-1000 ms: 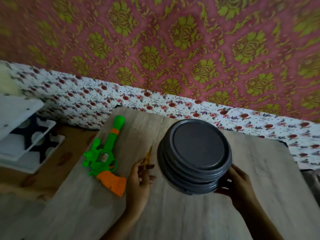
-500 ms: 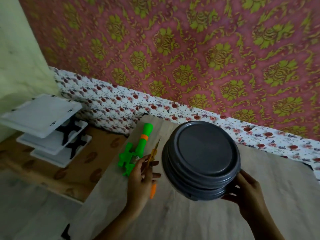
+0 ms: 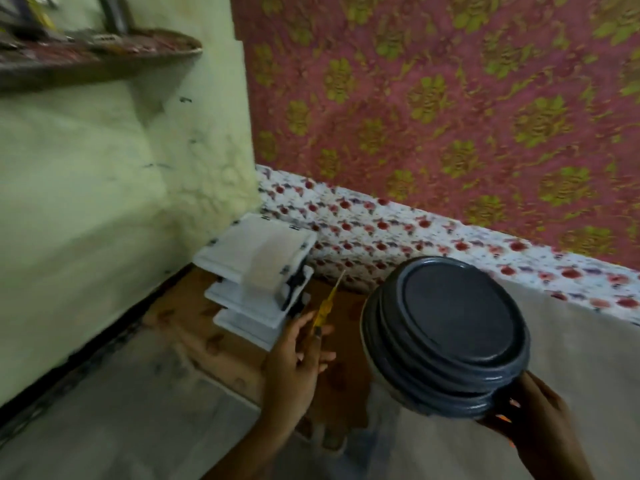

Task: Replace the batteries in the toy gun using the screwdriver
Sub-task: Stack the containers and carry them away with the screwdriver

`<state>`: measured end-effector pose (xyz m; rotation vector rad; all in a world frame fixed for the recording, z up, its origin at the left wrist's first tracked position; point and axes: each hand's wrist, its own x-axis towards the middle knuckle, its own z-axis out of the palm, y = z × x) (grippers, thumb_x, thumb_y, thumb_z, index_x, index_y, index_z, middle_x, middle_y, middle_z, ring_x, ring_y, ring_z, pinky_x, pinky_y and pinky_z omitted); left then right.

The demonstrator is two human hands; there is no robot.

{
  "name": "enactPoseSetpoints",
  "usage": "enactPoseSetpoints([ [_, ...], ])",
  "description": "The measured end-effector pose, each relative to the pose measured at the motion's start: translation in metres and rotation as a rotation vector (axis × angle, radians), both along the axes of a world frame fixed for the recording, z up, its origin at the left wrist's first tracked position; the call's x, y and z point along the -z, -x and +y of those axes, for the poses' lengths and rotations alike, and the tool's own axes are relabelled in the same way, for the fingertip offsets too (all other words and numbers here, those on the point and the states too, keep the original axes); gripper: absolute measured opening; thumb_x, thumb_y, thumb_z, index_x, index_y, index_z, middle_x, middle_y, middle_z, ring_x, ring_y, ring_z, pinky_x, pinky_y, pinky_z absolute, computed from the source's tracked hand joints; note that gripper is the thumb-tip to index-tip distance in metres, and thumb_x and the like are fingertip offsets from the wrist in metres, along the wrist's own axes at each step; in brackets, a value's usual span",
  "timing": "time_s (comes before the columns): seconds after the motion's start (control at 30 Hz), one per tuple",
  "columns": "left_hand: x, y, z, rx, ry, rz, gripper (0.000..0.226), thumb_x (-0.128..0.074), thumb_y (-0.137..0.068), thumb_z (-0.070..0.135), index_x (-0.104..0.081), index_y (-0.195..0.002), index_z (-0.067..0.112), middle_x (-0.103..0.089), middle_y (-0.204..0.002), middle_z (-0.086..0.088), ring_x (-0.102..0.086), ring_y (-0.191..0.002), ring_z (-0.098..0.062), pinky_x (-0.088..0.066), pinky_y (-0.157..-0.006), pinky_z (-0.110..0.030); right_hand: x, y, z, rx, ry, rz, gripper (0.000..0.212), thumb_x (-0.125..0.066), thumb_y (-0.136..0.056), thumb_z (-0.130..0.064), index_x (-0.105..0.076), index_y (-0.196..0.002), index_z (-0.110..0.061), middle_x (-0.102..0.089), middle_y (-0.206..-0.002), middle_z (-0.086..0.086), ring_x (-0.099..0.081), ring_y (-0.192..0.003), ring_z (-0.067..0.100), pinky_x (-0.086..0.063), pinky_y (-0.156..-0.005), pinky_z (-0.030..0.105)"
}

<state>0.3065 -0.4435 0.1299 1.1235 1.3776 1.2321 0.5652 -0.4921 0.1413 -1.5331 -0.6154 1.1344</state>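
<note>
Hanging behind everything is 1 pink cloth with gold flower medallions [image 3: 450, 116], and 1 pale green plaster wall [image 3: 86, 202] stands to its left. Only a strip of the pale wood-grain counter [image 3: 581, 358] shows, low on the right. The toy gun is nowhere in view, and I can see no batteries either.

Next in size is 1 dark grey round plastic tub [image 3: 446, 337] with a ridged lid, lifted off the counter and tilted toward the viewer. The right hand [image 3: 530, 420] grips it from below, fingers curled under its base. Beside the wall sits 1 white tiered plastic rack [image 3: 256, 265], 3 tiers as far as the blur lets me count.

The left hand [image 3: 304, 355] pinches 1 yellow-handled screwdriver [image 3: 325, 303] between thumb and fingertips, its thin shaft pointing up and away, near the tub but not touching it.

To my eye this is the setting-up step, with the tool in hand and no screw touched. The next move calls for putting the tub down, freeing the right hand to steady the gun, then finding the battery cover screw with the tip.
</note>
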Motion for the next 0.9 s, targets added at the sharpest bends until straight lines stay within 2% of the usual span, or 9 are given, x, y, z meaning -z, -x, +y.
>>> enactPoseSetpoints([
  [0.13,0.002,0.089,0.009,-0.064,-0.02,0.094,0.021,-0.048,-0.094,0.019,-0.053,-0.112,0.029,-0.068,-0.11,0.002,-0.071,-0.077,-0.011,-0.057,-0.076,-0.037,0.003,0.084,0.032,-0.091,0.015,0.062,0.021,-0.041,-0.095,-0.024,-0.057,-0.096,-0.011,-0.051,-0.075,0.015,-0.053,-0.063,0.028,-0.053,-0.045,0.03],
  [0.23,0.007,0.13,0.023,-0.119,-0.046,0.14,0.022,-0.056,-0.091,0.025,-0.057,-0.112,0.027,-0.069,-0.108,0.001,-0.069,-0.089,-0.018,-0.055,-0.084,-0.047,0.003,0.13,0.059,-0.097,0.046,0.058,0.023,-0.042,-0.095,-0.022,-0.057,-0.08,-0.014,-0.053,-0.061,0.009,-0.053,-0.057,0.025,-0.049,-0.046,0.029],
  [0.3,0.012,0.149,0.039,-0.154,-0.047,0.146,0.023,-0.057,-0.09,0.017,-0.056,-0.112,0.025,-0.069,-0.104,0.003,-0.066,-0.096,-0.019,-0.052,-0.089,-0.046,0.005,0.154,0.076,-0.083,0.042,0.059,0.025,-0.044,-0.094,-0.021,-0.056,-0.073,-0.016,-0.055,-0.05,0.004,-0.058,-0.045,0.018,-0.049,-0.038,0.026],
  [0.37,0.017,0.171,0.064,-0.168,-0.035,0.116,0.026,-0.054,-0.091,0.007,-0.055,-0.111,0.023,-0.067,-0.102,0.005,-0.063,-0.099,-0.018,-0.053,-0.089,-0.039,0.01,0.178,0.098,-0.075,0.033,0.062,0.02,-0.046,-0.093,-0.021,-0.057,-0.077,-0.016,-0.056,-0.057,0.006,-0.059,-0.039,0.013,-0.048,-0.036,0.025],
  [0.47,0.023,0.199,0.106,-0.154,-0.014,0.068,0.024,-0.048,-0.093,0.006,-0.055,-0.113,0.019,-0.065,-0.107,-0.002,-0.064,-0.094,-0.018,-0.053,-0.07,-0.015,0.014,0.207,0.133,-0.068,0.041,0.067,0.015,-0.05,-0.091,-0.025,-0.06,-0.092,-0.014,-0.062,-0.067,0.008,-0.062,-0.056,0.023,-0.049,-0.04,0.027],
  [0.6,0.033,0.234,0.172,-0.123,0.018,0.023,0.022,-0.044,-0.095,0.004,-0.055,-0.112,0.014,-0.063,-0.104,-0.002,-0.061,-0.084,-0.007,-0.049,-0.074,-0.023,0.027,0.24,0.19,-0.01,0.021,0.053,0.023,-0.052,-0.09,-0.025,-0.059,-0.105,-0.01,-0.064,-0.082,0.012,-0.062,-0.072,0.03,-0.051,-0.051,0.036],
  [0.73,0.04,0.265,0.231,-0.045,0.088,0.118,0.022,-0.044,-0.094,0.003,-0.058,-0.102,0.017,-0.06,-0.095,0.002,-0.057,-0.089,-0.015,-0.044,-0.069,-0.014,0.041,0.275,0.244,0.023,0.037,0.051,0.025,-0.053,-0.09,-0.024,-0.061,-0.107,-0.007,-0.065,-0.099,0.019,-0.064,-0.086,0.034,-0.053,-0.06,0.041],
  [0.83,0.047,0.274,0.263,-0.037,0.158,0.165,0.026,-0.047,-0.094,0.007,-0.053,-0.119,0.01,-0.06,-0.112,-0.005,-0.057,-0.102,-0.021,-0.045,-0.08,-0.025,0.05,0.294,0.275,0.051,0.063,0.058,0.027,-0.054,-0.09,-0.024,-0.061,-0.108,-0.005,-0.065,-0.103,0.019,-0.064,-0.087,0.035,-0.054,-0.066,0.044],
  [0.9,0.055,0.276,0.286,-0.039,0.206,0.184,0.023,-0.049,-0.094,0.01,-0.052,-0.117,0.01,-0.06,-0.109,-0.008,-0.057,-0.098,-0.026,-0.046,-0.075,-0.032,0.058,0.306,0.296,0.091,0.08,0.076,0.022,-0.055,-0.089,-0.023,-0.061,-0.102,-0.006,-0.065,-0.098,0.017,-0.064,-0.086,0.033,-0.053,-0.067,0.044],
])
